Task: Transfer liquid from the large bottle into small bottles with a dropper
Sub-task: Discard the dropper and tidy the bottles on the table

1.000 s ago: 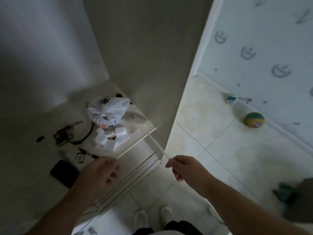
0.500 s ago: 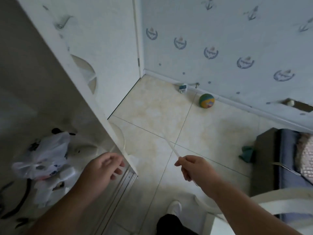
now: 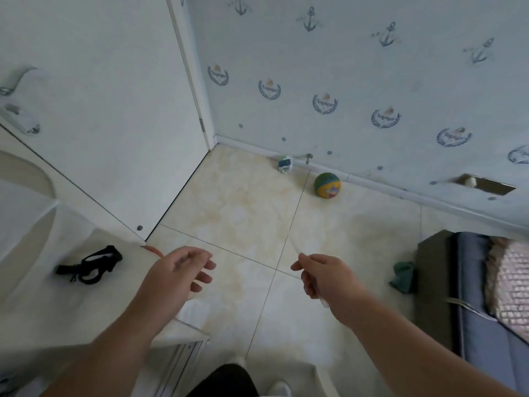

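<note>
Right hand [image 3: 323, 277]: fingers curled and pinching the dropper [image 3: 295, 248], a thin translucent pipette; its tip points toward 11 o'clock over the floor tiles [image 3: 246, 213], and what may be its bulb end shows just below the palm toward 5 o'clock
Left hand [image 3: 179, 272]: holds nothing, fingers loosely spread and slightly bent, above the corner of the white counter [image 3: 43, 296]
Task's things: the dropper is in the right hand; neither the large bottle nor any small bottle is in view, so their place cannot be told
Step in hand (judged): carrying the dropper to the bottles — no transfer has begun
Doing it well: keep the pinch light and away from the bulb so nothing is squeezed out early; keep the tip off walls, counter and floor so it stays clean; free the left hand to steady a bottle
Surroundings: a black strap-like object [image 3: 90, 266] lies on the counter at 9 o'clock from the left hand; a coloured ball [image 3: 327, 185] rests by the skirting at 12 o'clock — well apart from both hands
Risk (judged): the thin stem may flex or slip if gripped only at one point
</note>
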`<state>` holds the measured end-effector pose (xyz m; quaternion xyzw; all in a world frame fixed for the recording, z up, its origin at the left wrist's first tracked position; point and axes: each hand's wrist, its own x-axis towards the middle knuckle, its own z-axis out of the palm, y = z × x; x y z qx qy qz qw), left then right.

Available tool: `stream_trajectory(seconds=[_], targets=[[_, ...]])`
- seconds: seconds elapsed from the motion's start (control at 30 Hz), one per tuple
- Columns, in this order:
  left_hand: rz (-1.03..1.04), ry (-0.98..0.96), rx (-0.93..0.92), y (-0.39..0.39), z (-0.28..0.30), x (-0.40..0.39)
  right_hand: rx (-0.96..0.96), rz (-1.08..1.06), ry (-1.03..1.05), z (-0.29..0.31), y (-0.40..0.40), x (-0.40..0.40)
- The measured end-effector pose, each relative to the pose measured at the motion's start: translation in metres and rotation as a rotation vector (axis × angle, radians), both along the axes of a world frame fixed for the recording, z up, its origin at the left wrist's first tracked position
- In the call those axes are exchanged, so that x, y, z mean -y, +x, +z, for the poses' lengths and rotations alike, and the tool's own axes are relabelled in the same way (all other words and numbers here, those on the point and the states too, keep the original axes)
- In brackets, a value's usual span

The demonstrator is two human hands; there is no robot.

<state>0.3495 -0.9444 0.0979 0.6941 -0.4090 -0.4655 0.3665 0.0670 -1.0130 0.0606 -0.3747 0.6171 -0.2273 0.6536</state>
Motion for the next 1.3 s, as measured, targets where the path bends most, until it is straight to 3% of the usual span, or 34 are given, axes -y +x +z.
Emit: stream_trajectory(seconds=[0.3, 0.57, 1.03, 1.3], targets=[[0.195, -0.006, -0.054, 0.030, -0.022, 0.095, 0.032, 0.009, -0.009, -0.012, 0.035, 0.120], [0.403, 0.015, -0.157, 0.051, -0.033, 0.135, 0.009, 0.119, -0.024, -0.008, 0.054, 0.190], [0.588, -0.002, -0.116, 0.041, -0.026, 0.287, 0.040, 0.416, -0.024, -0.005, 0.069, 0.392], [0.775, -0.055, -0.145, 0.057, -0.013, 0.325, 0.085, 0.606, -0.055, 0.008, 0.125, 0.477]])
